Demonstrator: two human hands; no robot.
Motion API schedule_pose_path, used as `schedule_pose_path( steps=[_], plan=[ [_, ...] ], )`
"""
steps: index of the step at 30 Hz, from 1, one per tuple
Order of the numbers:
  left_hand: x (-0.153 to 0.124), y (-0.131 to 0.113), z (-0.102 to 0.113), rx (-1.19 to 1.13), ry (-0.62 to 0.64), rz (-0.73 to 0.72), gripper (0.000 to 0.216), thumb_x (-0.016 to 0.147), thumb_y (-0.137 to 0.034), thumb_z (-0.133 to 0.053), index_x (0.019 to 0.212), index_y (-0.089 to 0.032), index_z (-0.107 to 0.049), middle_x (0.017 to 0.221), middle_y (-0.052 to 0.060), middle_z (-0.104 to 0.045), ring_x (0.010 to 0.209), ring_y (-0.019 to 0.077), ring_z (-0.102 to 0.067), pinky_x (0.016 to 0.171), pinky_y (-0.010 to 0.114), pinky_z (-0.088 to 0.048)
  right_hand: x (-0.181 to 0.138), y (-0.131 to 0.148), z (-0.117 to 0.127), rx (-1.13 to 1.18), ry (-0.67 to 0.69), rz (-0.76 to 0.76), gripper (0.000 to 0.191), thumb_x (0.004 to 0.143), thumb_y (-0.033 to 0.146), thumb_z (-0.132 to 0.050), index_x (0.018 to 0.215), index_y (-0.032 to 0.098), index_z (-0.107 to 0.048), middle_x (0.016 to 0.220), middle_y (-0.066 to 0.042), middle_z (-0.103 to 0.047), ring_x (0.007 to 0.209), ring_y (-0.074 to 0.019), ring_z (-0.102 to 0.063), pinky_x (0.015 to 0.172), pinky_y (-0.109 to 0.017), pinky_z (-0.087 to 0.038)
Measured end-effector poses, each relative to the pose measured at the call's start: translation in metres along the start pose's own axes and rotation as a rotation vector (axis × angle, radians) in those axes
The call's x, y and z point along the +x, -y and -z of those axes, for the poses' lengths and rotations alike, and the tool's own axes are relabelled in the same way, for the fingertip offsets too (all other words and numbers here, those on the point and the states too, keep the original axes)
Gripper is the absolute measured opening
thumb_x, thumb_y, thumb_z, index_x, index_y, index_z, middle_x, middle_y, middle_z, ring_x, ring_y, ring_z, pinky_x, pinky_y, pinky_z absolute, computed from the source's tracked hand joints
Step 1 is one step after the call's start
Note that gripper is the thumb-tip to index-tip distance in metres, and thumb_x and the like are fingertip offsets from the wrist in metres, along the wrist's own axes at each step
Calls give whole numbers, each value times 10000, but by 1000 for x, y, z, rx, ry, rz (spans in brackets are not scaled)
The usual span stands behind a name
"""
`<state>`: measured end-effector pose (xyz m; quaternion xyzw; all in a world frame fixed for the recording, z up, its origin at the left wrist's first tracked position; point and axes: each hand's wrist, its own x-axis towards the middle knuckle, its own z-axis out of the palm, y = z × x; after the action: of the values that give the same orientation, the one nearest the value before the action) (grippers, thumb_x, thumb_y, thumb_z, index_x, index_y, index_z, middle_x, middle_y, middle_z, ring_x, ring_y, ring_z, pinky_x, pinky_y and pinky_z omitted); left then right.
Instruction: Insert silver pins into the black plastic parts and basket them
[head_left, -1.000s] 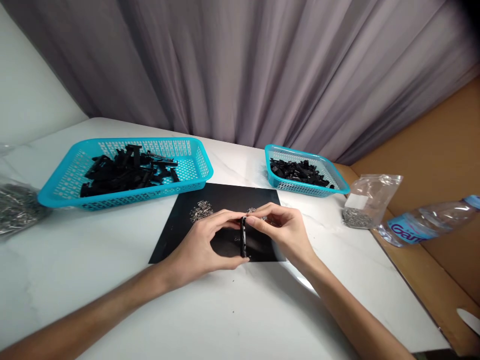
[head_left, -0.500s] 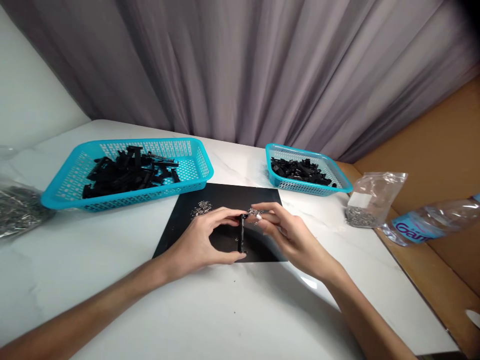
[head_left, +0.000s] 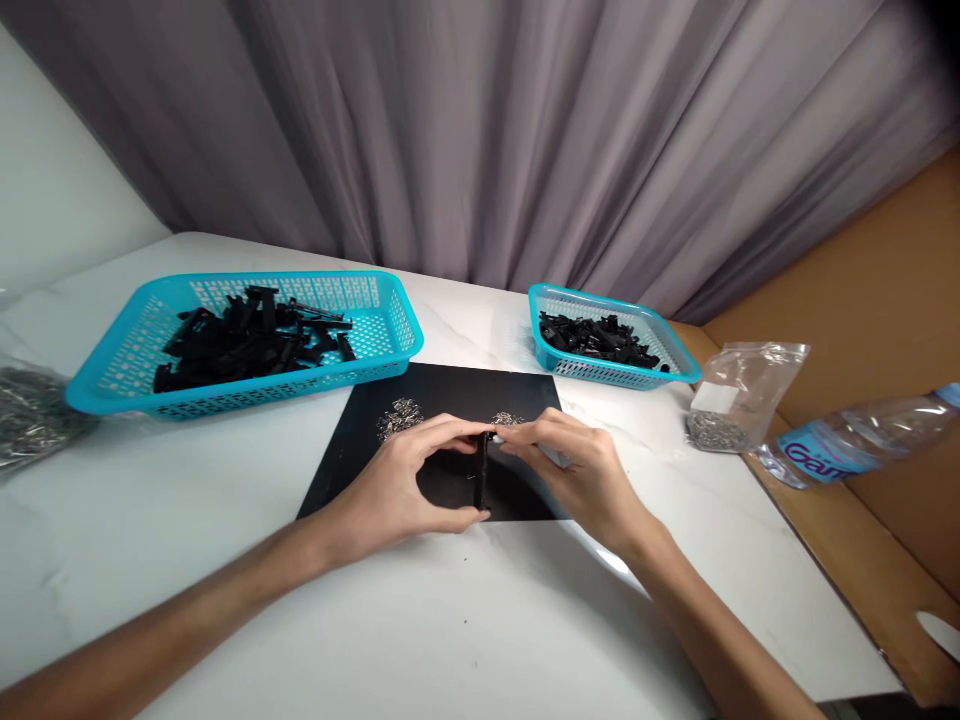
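A narrow, bar-shaped part of black, apparently plastic, material point(head_left: 481, 474) is grasped lengthwise by the left hand point(head_left: 409, 475), above a flat black rectangular mat point(head_left: 465, 385) laid on a white marbled tabletop point(head_left: 375, 620). The part's long axis is pointed away from the person, with its near end set against the left thumb and its far end met by the left fingers; an arched gap is left between the palm and the bar. Whether the bar is level or tilted cannot be told.

The decisive relation is found at the far end of the bar. There, the thumb and forefinger of the right hand point(head_left: 574, 455) are brought close together and appear to touch the tip from the right side. From the right fingers, the bar is placed just to the left, its length extending toward the person. The whole bar is spanned by the left hand, while only its far end is reached by the right. A small pale spot is seen at the right fingertips, but whether it is a nail or a pinched piece cannot be told.

Beyond the hands, two loose piles of small silvery metal pieces are seen on the mat: a left pile point(head_left: 400, 417) behind the left hand, and a right pile point(head_left: 507, 417) just behind the right fingertips.
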<state>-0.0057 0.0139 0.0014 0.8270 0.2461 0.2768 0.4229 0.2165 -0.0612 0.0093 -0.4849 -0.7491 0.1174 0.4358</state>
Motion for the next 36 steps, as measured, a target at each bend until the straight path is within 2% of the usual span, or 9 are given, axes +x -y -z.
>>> schedule_pose_path(
  steps=[6,9,12,15,18,20,25,32,36],
  plan=[
    [-1,-1,-3,93,-25,-16,612,691,-246,-864,1265,-246,-653,1154,44,-704,1046,246,-678,959,417,-569,0,1,-7,-97,40,89,241,1060,174,-477,1004,192,-711,848,-65,-700,727,-167,-578,625,-300,-513],
    [1,-4,5,156,10,-11,624,685,-245,-857,1276,-268,-656,1150,33,-714,1047,253,-682,972,433,-562,2,4,-6,-98,59,45,207,1057,191,-497,1023,197,-701,842,-52,-668,726,-159,-580,638,-290,-509],
    [7,-4,24,114,28,47,646,681,-306,-877,1287,-287,-655,1164,25,-729,1073,262,-692,1020,454,-552,5,6,-6,-118,-7,-42,129,1040,220,-548,1100,208,-662,937,-52,-681,751,-155,-586,668,-287,-501],
    [15,-2,48,-61,-144,91,636,686,-389,-892,1257,-242,-652,1233,64,-718,1132,267,-682,1061,442,-546,7,6,-16,-168,0,-56,158,1041,266,-549,1162,199,-626,934,-50,-689,799,-177,-600,713,-305,-492],
    [19,-2,67,-161,-346,78,615,691,-392,-894,1219,-201,-643,1222,97,-721,1141,275,-679,1070,447,-543,10,6,-32,-288,199,12,242,1048,324,-539,1219,197,-653,838,-32,-658,771,-188,-606,724,-324,-479],
    [20,-2,73,-175,-445,63,573,706,-396,-884,1184,-195,-641,1202,99,-725,1110,269,-688,1042,447,-560,13,8,-43,-379,304,37,323,1053,353,-523,1323,219,-640,902,-43,-663,740,-182,-611,673,-316,-462],
    [20,8,72,-112,-508,56,567,699,-427,-886,1146,-195,-626,1131,90,-726,1015,245,-700,981,438,-586,19,15,-58,-513,415,91,397,1071,366,-462,1427,260,-603,1026,-69,-654,665,-159,-602,583,-308,-426],
    [18,15,69,-52,-501,35,590,689,-440,-890,1151,-203,-610,1124,88,-717,974,237,-708,963,433,-586,27,9,-69,-430,284,-34,165,1003,268,-633,1141,230,-713,1037,-44,-689,826,-191,-682,709,-312,-488],
    [15,16,69,9,-489,28,613,699,-453,-890,1184,-206,-606,1059,70,-713,957,233,-704,952,426,-587,20,10,-67,-475,341,108,283,1045,319,-548,1289,258,-678,1072,-59,-687,759,-191,-647,685,-335,-480]
  ],
)
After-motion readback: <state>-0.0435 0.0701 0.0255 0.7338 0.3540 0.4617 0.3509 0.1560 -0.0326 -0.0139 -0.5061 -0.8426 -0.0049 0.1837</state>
